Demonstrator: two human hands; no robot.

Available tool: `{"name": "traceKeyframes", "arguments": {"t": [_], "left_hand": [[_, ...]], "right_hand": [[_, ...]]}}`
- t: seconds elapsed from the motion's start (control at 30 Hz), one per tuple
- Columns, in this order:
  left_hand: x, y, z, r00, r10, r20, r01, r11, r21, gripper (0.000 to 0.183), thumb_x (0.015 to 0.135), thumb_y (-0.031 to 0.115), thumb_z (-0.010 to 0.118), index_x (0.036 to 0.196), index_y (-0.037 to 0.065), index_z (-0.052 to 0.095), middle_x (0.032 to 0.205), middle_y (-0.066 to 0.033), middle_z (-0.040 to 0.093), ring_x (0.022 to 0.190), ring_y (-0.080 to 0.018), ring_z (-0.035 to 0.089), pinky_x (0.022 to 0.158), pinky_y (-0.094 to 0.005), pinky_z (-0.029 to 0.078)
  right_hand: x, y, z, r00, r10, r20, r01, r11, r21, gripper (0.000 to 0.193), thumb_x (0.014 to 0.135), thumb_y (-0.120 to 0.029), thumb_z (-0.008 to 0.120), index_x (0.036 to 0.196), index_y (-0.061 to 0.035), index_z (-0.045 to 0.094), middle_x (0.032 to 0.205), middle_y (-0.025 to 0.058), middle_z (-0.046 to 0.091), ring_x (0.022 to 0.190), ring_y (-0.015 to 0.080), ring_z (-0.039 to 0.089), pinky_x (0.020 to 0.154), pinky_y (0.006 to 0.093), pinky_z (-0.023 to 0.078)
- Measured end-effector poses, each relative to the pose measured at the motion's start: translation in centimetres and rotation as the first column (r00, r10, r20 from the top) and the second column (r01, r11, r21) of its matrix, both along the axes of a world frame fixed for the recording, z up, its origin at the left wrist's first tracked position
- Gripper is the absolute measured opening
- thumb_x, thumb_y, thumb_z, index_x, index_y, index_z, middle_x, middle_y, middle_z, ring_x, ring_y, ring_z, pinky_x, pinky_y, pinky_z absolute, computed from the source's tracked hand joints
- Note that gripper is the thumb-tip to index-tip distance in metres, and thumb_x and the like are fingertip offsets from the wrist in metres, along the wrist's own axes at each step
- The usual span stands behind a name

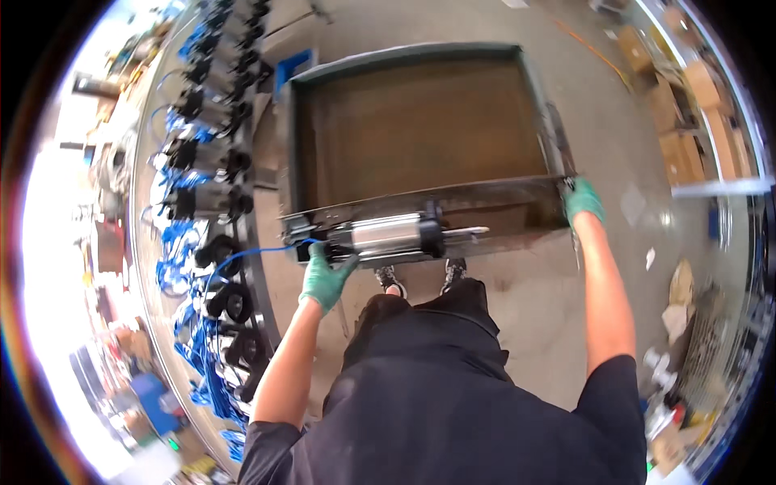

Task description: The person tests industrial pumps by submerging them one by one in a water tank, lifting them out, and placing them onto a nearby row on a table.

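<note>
A silver metal cylinder [386, 234] with black end caps lies across the near ledge of a large rectangular metal tank [404, 53]. A thin rod [467, 233] sticks out of its right end. My left hand [325, 281], in a green glove, grips the cylinder's black left end, thumb and fingers on either side. A blue hose [263, 250] runs from that end toward the left. My right hand [584, 202], also gloved in green, is closed at the tank's right near corner, around a dark part that the glove mostly hides. Brownish liquid seems to fill the tank.
Along the left, a long bench [263, 299] carries a row of several similar cylinders [212, 200] and tangled blue hoses [194, 339]. A blue bin [293, 68] stands behind the tank's far left corner. Cardboard boxes [681, 157] sit on shelving at the right.
</note>
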State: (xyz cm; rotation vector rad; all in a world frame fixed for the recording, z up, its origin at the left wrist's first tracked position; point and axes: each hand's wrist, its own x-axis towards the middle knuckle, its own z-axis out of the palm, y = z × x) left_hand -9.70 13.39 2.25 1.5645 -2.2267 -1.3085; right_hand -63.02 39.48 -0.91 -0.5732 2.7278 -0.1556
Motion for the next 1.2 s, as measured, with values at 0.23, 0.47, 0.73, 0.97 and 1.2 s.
{"name": "traceKeyframes", "arguments": {"t": [0.23, 0.47, 0.73, 0.97, 1.2], "left_hand": [[8.1, -6.3, 1.1, 0.972, 0.013, 0.234, 0.144, 0.754, -0.641, 0.027, 0.094, 0.013, 0.064, 0.121, 0.010, 0.064, 0.112, -0.0170, 0.067, 0.103, -0.0392, 0.063, 0.089, -0.0490, 0.051], [9.8, -13.8, 1.4, 0.700, -0.346, 0.625, 0.621, 0.728, -0.292, 0.034, 0.090, 0.015, 0.065, 0.124, 0.013, 0.062, 0.112, -0.0157, 0.066, 0.105, -0.0400, 0.065, 0.090, -0.0512, 0.051], [11.5, -17.3, -3.9, 0.905, -0.389, 0.175, 0.413, 0.900, -0.136, 0.026, 0.097, 0.009, 0.063, 0.123, 0.008, 0.062, 0.115, -0.0198, 0.069, 0.101, -0.0379, 0.067, 0.086, -0.0434, 0.054], [9.6, -12.7, 0.9, 0.977, -0.102, -0.187, 0.109, 0.994, 0.028, 0.024, 0.102, 0.018, 0.065, 0.116, -0.002, 0.063, 0.101, -0.0093, 0.071, 0.088, -0.0157, 0.060, 0.082, -0.0330, 0.052], [11.8, -9.9, -1.3, 0.879, 0.181, -0.441, -0.003, 0.927, 0.376, 0.023, 0.105, 0.029, 0.063, 0.115, 0.008, 0.065, 0.085, 0.0062, 0.057, 0.071, -0.0045, 0.047, 0.060, -0.0223, 0.040]], "right_hand": [[12.3, -7.9, 9.2, 0.943, 0.290, -0.166, -0.328, 0.897, -0.295, 0.042, 0.102, -0.041, 0.056, 0.122, -0.0052, 0.061, 0.125, 0.0232, 0.062, 0.114, 0.0430, 0.060, 0.099, 0.0502, 0.049], [29.0, -16.9, 10.9, 0.816, 0.557, -0.157, -0.570, 0.727, -0.384, 0.032, 0.097, -0.036, 0.065, 0.110, -0.0076, 0.068, 0.109, 0.0181, 0.066, 0.107, 0.0393, 0.061, 0.095, 0.0490, 0.050], [29.8, -17.5, 9.2, 0.821, 0.507, -0.263, -0.571, 0.743, -0.350, 0.018, 0.093, -0.024, 0.065, 0.100, -0.0083, 0.070, 0.104, 0.0168, 0.068, 0.102, 0.0395, 0.061, 0.094, 0.0497, 0.050], [29.5, -17.2, 8.8, 0.835, 0.467, -0.293, -0.549, 0.746, -0.376, 0.017, 0.093, -0.023, 0.064, 0.094, -0.0075, 0.070, 0.099, 0.0164, 0.069, 0.098, 0.0394, 0.062, 0.090, 0.0492, 0.051], [29.5, -17.6, 8.9, 0.823, 0.494, -0.281, -0.568, 0.739, -0.363, 0.016, 0.092, -0.022, 0.064, 0.093, -0.0071, 0.070, 0.098, 0.0163, 0.069, 0.098, 0.0396, 0.062, 0.090, 0.0492, 0.050]]}}
